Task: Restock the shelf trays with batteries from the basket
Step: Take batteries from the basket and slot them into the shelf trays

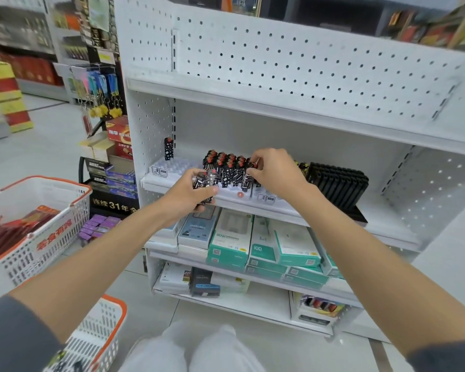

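On the middle shelf lies a white slotted tray (172,167) with several black-and-white patterned, red-topped batteries (226,167) standing in it. One lone battery (168,149) stands at the tray's back left corner. My left hand (192,191) grips a bundle of the same batteries (205,181) in front of the tray. My right hand (275,170) pinches one upright battery (246,181) at the right end of the standing group. A small red cap or dot (240,194) lies on the tray's front. A white-and-orange basket (102,331) sits by my left knee.
A second white-and-orange basket (32,226) with red packs stands at left. A black slotted rack (338,183) sits right of the tray. Boxed goods (234,237) fill the lower shelves. A keychain display (102,89) and stacked boxes stand left of the shelf unit.
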### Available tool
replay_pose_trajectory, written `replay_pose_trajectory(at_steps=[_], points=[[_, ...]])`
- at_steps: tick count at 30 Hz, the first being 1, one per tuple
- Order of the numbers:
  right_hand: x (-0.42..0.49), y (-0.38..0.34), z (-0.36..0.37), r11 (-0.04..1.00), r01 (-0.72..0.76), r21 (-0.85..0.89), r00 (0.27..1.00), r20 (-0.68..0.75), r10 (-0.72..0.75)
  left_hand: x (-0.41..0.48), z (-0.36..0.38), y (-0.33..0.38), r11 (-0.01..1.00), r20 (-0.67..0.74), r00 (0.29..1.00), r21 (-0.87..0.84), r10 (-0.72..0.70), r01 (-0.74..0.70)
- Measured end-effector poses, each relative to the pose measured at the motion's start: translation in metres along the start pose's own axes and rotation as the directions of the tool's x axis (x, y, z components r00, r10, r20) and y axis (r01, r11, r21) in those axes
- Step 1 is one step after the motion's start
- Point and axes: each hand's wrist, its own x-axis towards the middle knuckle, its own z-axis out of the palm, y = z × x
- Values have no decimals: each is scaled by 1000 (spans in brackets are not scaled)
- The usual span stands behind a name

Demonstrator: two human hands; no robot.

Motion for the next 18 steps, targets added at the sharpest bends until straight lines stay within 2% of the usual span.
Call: replay_pose_trajectory(at_steps=[5,13,15,16,18], points=[[-1,-7,-2,995,33,-89,999,-3,-34,-2,-5,-2,998,11,999,43,52,-52],[2,-13,-10,982,77,-172,989,141,-53,-6,-7,-4,999,-17,999,-2,48,-48],[1,-10,-15,979,72,-191,996,66,-60,-7,-8,-3,998,-41,998,-9,55,-55],[-1,-10,-17,989,70,-133,997,-6,-72,-6,-9,-2,998,-50,997,-3,64,-64],[-5,-17,-20,983,80,168,996,-62,-70,-7,-8,2,996,-42,995,8,86,-86]])
